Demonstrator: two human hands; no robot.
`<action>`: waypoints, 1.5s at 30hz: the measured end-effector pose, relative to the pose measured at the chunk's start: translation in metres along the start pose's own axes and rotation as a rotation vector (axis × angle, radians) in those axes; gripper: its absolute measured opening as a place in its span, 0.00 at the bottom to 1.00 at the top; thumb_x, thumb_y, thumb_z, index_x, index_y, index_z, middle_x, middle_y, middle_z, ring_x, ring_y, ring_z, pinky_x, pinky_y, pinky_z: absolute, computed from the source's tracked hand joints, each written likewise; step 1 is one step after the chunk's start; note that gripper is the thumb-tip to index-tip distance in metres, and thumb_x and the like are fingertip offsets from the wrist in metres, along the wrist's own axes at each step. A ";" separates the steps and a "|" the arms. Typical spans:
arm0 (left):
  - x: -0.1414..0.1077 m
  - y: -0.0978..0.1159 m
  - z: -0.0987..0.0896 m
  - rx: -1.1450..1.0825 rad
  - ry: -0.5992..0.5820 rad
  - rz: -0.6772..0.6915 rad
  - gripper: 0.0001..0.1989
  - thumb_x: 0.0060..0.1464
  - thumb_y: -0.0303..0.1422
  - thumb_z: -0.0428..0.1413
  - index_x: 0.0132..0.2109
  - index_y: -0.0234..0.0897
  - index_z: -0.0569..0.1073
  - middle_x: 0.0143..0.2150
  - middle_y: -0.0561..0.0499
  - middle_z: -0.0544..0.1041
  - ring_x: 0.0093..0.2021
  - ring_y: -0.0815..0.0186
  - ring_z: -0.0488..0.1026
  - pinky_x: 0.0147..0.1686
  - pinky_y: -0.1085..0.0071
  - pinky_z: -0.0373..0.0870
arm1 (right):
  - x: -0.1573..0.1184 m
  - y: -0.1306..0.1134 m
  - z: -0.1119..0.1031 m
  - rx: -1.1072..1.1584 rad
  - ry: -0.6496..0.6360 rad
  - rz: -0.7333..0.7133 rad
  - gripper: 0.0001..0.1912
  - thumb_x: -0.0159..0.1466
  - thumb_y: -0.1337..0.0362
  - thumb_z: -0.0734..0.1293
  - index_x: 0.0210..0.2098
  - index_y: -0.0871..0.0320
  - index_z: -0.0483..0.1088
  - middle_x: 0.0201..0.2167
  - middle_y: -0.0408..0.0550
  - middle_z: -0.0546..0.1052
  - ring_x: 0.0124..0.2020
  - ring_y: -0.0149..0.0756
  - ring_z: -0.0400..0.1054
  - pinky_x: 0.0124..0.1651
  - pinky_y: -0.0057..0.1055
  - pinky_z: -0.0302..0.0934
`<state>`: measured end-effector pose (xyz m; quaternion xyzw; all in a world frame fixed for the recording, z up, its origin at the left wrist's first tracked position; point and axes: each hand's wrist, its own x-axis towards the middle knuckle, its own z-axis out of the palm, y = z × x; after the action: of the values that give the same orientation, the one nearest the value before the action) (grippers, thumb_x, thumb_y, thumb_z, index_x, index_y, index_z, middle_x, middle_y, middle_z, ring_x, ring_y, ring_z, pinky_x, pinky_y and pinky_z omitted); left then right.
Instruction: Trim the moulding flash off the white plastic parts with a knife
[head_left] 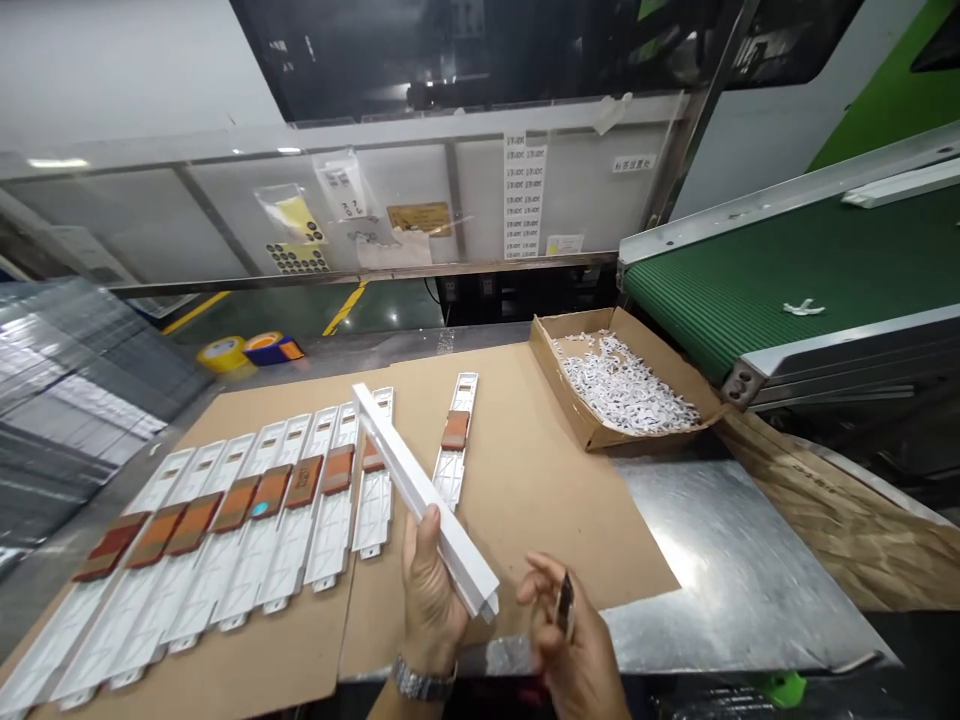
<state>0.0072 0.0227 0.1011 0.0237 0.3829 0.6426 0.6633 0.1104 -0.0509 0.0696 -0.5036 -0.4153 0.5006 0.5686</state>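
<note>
A long white plastic channel piece (416,485) slants up and to the left, its lower end toward me. My left hand (435,595) is closed around its lower half, thumb on top. Just right of that end, my right hand (577,645) holds a small dark-tipped tool (565,603), perhaps a blade; most of it is hidden by the fingers. Beyond the held piece, a similar white piece (448,478) lies on the cardboard with a reddish-brown block (455,430) across it. Several more white pieces (285,535) lie side by side at left, also bearing brown blocks.
Cardboard sheets (525,470) cover much of the metal table (735,580). An open carton (592,440) of small white scraps stands at right, beside a green conveyor belt (750,265). Tape rolls (225,353) sit at the back left. A panel with label sheets (523,195) rises behind.
</note>
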 end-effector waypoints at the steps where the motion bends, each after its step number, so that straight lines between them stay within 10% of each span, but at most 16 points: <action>1: 0.002 0.005 0.002 -0.007 -0.018 0.033 0.17 0.40 0.34 0.66 0.36 0.40 0.67 0.22 0.62 0.64 0.18 0.76 0.62 0.17 0.80 0.63 | -0.001 -0.004 -0.008 -0.021 -0.052 0.035 0.32 0.60 0.37 0.56 0.51 0.54 0.61 0.30 0.42 0.68 0.17 0.23 0.53 0.19 0.24 0.48; 8: 0.004 0.018 0.006 0.008 -0.173 0.077 0.18 0.40 0.35 0.65 0.36 0.41 0.66 0.21 0.62 0.57 0.17 0.79 0.54 0.14 0.83 0.54 | 0.000 -0.034 -0.035 -0.386 -0.497 0.007 0.14 0.68 0.55 0.54 0.39 0.53 0.67 0.31 0.44 0.71 0.32 0.31 0.68 0.36 0.25 0.61; 11: 0.004 0.016 0.004 0.032 -0.200 0.070 0.18 0.40 0.36 0.65 0.37 0.41 0.67 0.21 0.62 0.57 0.17 0.79 0.54 0.14 0.83 0.54 | -0.001 -0.033 -0.031 -0.487 -0.458 -0.081 0.13 0.69 0.59 0.53 0.44 0.51 0.67 0.38 0.45 0.73 0.40 0.33 0.68 0.43 0.26 0.60; 21: 0.000 0.017 0.005 0.092 -0.227 0.092 0.16 0.42 0.36 0.63 0.32 0.41 0.62 0.22 0.61 0.57 0.17 0.78 0.54 0.14 0.83 0.54 | -0.004 -0.022 -0.014 -0.723 -0.326 -0.032 0.21 0.69 0.52 0.50 0.25 0.54 0.59 0.20 0.39 0.67 0.22 0.29 0.62 0.26 0.24 0.50; 45: 0.003 0.012 0.002 0.077 -0.158 0.078 0.18 0.39 0.36 0.65 0.37 0.41 0.67 0.20 0.63 0.59 0.16 0.79 0.56 0.14 0.84 0.55 | -0.005 -0.019 -0.010 -0.735 -0.446 -0.053 0.23 0.69 0.52 0.50 0.25 0.55 0.61 0.20 0.39 0.68 0.21 0.28 0.62 0.25 0.23 0.50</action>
<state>-0.0021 0.0282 0.1081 0.1147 0.3525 0.6488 0.6646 0.1219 -0.0568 0.0871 -0.5413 -0.6916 0.4013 0.2602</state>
